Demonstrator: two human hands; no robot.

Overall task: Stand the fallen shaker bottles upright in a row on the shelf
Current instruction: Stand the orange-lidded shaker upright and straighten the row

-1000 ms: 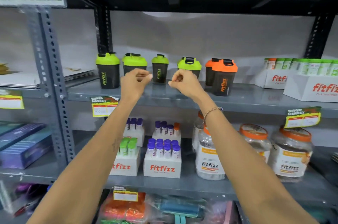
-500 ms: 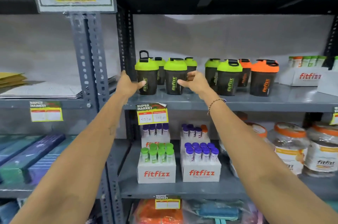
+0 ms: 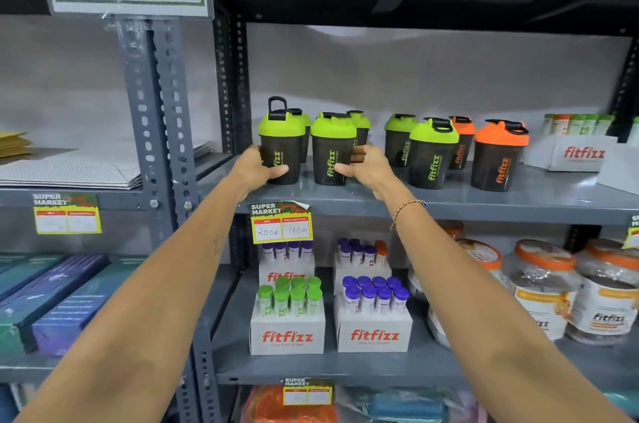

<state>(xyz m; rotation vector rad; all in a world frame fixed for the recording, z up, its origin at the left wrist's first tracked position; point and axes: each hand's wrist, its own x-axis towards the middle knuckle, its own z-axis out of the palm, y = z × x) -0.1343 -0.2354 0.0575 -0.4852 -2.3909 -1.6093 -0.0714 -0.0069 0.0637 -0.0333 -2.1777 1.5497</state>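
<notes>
Several dark shaker bottles with green or orange lids stand upright on the grey shelf [image 3: 449, 204]. My left hand [image 3: 256, 168] wraps the leftmost front green-lid shaker [image 3: 281, 135], whose lid loop stands up. My right hand [image 3: 368, 166] grips the second green-lid shaker [image 3: 332, 146] from its right side, thumb on the front. Two more green-lid shakers [image 3: 361, 127] stand behind these. Further right stand two other green-lid shakers [image 3: 432, 153] and two orange-lid shakers [image 3: 498, 159].
A white Fitfizz box [image 3: 574, 153] of tubes sits at the shelf's right end. A grey upright post [image 3: 152, 118] borders the left. Below are tube boxes [image 3: 287, 332] and orange-lid jars [image 3: 543, 284]. A price tag [image 3: 280, 223] hangs on the shelf edge.
My view has shifted left and closer to the shelf. Both hands have moved onto the two front-left green-lid shakers and closed around them.
</notes>
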